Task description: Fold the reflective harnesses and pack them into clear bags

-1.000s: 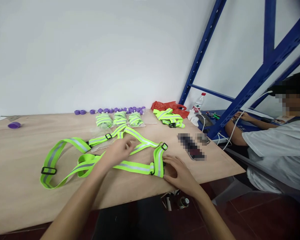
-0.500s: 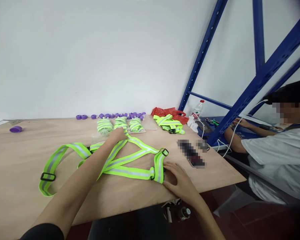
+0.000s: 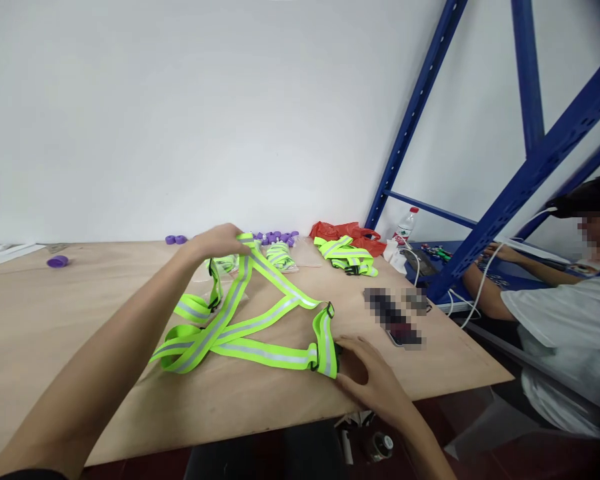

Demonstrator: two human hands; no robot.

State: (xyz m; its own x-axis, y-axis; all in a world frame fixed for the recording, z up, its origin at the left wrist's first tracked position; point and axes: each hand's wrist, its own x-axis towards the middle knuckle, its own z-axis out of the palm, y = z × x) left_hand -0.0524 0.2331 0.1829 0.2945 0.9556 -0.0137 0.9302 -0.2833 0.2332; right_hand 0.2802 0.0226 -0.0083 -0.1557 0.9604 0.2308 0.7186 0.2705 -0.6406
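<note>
left hand (image 3: 220, 241) fingers clamp lifted reflective strap (image 3: 260, 313); right hand (image 3: 375, 380) fingers apart, seemingly pinning it; phone (image 3: 397, 320) beside.

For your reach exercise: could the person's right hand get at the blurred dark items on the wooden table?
Probably yes: the right hand rests beside the strap end, bare table lies between it and the blurred dark items.

Before you: a plywood table (image 3: 55, 347) against a plain white wall (image 3: 180, 113); at your right, a blue steel rack (image 3: 535, 143) above a dark red floor (image 3: 480, 460).
</note>
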